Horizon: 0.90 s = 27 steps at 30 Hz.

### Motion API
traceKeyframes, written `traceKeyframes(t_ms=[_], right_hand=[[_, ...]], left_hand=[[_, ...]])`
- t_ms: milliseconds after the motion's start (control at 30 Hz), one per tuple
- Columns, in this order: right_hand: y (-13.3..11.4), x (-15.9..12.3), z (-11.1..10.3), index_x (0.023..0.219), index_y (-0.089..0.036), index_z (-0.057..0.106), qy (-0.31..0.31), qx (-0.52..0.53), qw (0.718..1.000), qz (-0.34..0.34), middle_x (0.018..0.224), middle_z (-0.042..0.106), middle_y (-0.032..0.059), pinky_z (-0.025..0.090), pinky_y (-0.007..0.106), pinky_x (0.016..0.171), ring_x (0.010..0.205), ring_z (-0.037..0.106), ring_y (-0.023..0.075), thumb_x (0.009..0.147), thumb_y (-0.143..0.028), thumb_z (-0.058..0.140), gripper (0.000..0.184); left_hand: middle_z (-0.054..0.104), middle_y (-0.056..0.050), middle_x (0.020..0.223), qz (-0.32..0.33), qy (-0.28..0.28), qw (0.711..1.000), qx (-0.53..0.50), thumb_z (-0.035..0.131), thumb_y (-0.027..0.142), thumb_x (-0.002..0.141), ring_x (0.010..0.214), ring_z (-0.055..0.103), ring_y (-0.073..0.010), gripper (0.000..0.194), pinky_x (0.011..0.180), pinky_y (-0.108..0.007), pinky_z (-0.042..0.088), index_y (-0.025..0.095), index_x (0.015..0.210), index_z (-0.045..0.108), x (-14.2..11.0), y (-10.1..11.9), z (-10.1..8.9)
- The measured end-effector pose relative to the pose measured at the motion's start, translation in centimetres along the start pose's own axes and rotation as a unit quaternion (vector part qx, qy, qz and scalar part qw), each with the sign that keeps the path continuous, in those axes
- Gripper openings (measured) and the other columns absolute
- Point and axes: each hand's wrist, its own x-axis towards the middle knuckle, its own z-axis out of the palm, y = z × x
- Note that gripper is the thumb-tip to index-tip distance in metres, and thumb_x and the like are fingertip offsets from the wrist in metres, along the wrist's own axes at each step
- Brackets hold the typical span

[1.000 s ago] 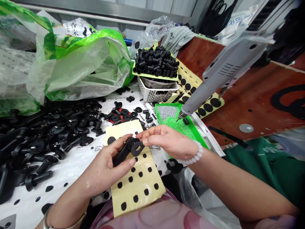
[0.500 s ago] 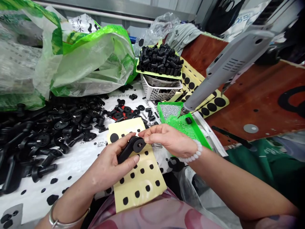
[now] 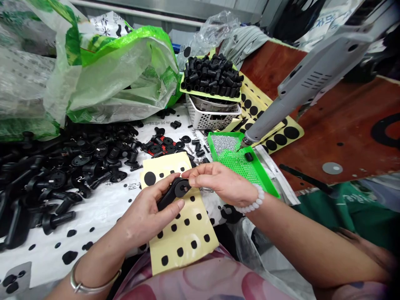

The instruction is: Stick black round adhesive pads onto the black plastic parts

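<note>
My left hand (image 3: 150,212) is closed round a black plastic part (image 3: 173,191) with a round head and a handle, held over a yellow sticker sheet (image 3: 181,233) dotted with small black pads. My right hand (image 3: 218,180) pinches with thumb and fingers at the round head of that part. What the fingertips press there is too small to make out.
A heap of black plastic parts (image 3: 62,175) lies at the left, below green and clear bags (image 3: 109,79). A white basket (image 3: 212,116) carries a tray of black tubes (image 3: 212,77). A green tray (image 3: 240,162) holds screws, and a grey hanging power screwdriver (image 3: 306,87) points into it.
Both hands with the black part have stayed together and shifted only slightly in the picture as the view drifted. The right fingers stay on the part's round head.
</note>
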Motion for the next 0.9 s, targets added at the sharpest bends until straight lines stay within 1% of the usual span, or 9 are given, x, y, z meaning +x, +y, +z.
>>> traceKeyframes(t_ms=[100, 200, 300, 400, 533, 633, 733, 800, 900], right_hand=[[0.0, 0.0, 0.0, 0.06, -0.019, 0.065, 0.0, -0.002, 1.0, 0.003, 0.073, 0.064, 0.0027, 0.045, 0.027, 0.07, 0.077, 0.056, 0.0147, 0.061, -0.02, 0.065, 0.002], [-0.1, 0.0, -0.1, 0.066, -0.018, 0.068, 0.003, -0.006, 1.0, 0.009, 0.074, 0.065, 0.0028, 0.046, 0.027, 0.07, 0.078, 0.057, 0.0148, 0.062, -0.02, 0.066, 0.005], [-0.3, -0.2, -0.1, 0.07, -0.017, 0.069, 0.01, -0.011, 1.0, 0.013, 0.08, 0.067, 0.0039, 0.046, 0.026, 0.07, 0.076, 0.057, 0.0138, 0.063, -0.02, 0.065, 0.009], [-0.3, -0.3, -0.1, 0.067, -0.017, 0.068, 0.006, -0.011, 1.0, 0.015, 0.083, 0.067, 0.0049, 0.046, 0.026, 0.07, 0.076, 0.057, 0.0134, 0.063, -0.02, 0.066, 0.006], [0.0, -0.4, 0.1, 0.059, -0.016, 0.064, -0.011, 0.004, 1.0, 0.018, 0.089, 0.067, 0.0057, 0.046, 0.026, 0.072, 0.082, 0.058, 0.0147, 0.062, -0.021, 0.068, 0.007], [0.4, -0.3, 0.4, 0.063, -0.017, 0.065, -0.026, 0.014, 0.999, 0.015, 0.078, 0.065, 0.0037, 0.046, 0.027, 0.073, 0.084, 0.058, 0.0159, 0.064, -0.023, 0.067, 0.006], [0.9, -0.1, 0.9, 0.06, -0.018, 0.063, -0.048, 0.018, 0.999, -0.009, 0.068, 0.061, 0.0018, 0.046, 0.029, 0.075, 0.087, 0.058, 0.0172, 0.066, -0.022, 0.064, 0.007], [1.3, 0.1, 1.2, 0.06, -0.018, 0.062, -0.036, 0.012, 0.999, -0.02, 0.067, 0.061, 0.001, 0.046, 0.03, 0.077, 0.087, 0.059, 0.017, 0.066, -0.022, 0.064, 0.007], [2.2, 0.1, 2.0, 0.064, -0.018, 0.061, 0.026, -0.008, 0.999, -0.043, 0.079, 0.065, 0.0022, 0.046, 0.032, 0.08, 0.084, 0.06, 0.0159, 0.068, -0.023, 0.065, 0.008]], left_hand=[[0.059, -0.009, 0.132, -0.011, 0.001, 1.0, -0.015, 0.062, 0.037, 0.082, 0.122, 0.054, -0.0258, 0.058, 0.101, -0.034, 0.044, 0.018, 0.135, 0.047, 0.0, 0.0, 0.0], [0.061, -0.011, 0.129, -0.037, 0.007, 0.999, -0.014, 0.063, 0.038, 0.081, 0.121, 0.054, -0.0287, 0.062, 0.099, -0.038, 0.046, 0.016, 0.136, 0.045, 0.0, -0.2, -0.1], [0.06, -0.013, 0.13, -0.058, 0.021, 0.998, -0.026, 0.066, 0.037, 0.078, 0.119, 0.054, -0.03, 0.069, 0.1, -0.041, 0.044, 0.014, 0.138, 0.041, 0.0, -0.5, -0.1], [0.06, -0.015, 0.129, -0.063, 0.048, 0.994, -0.075, 0.069, 0.035, 0.075, 0.117, 0.056, -0.0292, 0.073, 0.099, -0.042, 0.045, 0.013, 0.138, 0.039, 0.1, -0.6, -0.1], [0.068, -0.012, 0.114, -0.046, 0.108, 0.974, -0.195, 0.073, 0.033, 0.074, 0.1, 0.065, -0.0236, 0.068, 0.084, -0.033, 0.053, 0.016, 0.132, 0.044, 0.2, -0.4, -0.2], [0.072, -0.006, 0.096, -0.041, 0.131, 0.96, -0.245, 0.077, 0.028, 0.071, 0.085, 0.068, -0.0171, 0.066, 0.077, -0.026, 0.053, 0.019, 0.129, 0.046, 0.3, -0.1, 0.0], [0.072, -0.003, 0.086, -0.041, 0.14, 0.955, -0.257, 0.079, 0.026, 0.068, 0.078, 0.067, -0.0143, 0.062, 0.075, -0.023, 0.052, 0.018, 0.124, 0.052, 0.5, 0.2, 0.5], [0.072, -0.002, 0.084, -0.046, 0.149, 0.953, -0.259, 0.08, 0.027, 0.067, 0.075, 0.066, -0.0137, 0.059, 0.073, -0.022, 0.051, 0.017, 0.12, 0.056, 0.8, 0.1, 0.9], [0.071, -0.001, 0.085, -0.04, 0.177, 0.951, -0.251, 0.081, 0.027, 0.065, 0.072, 0.065, -0.0123, 0.056, 0.069, -0.021, 0.051, 0.017, 0.116, 0.059, 1.1, -0.3, 1.2]])
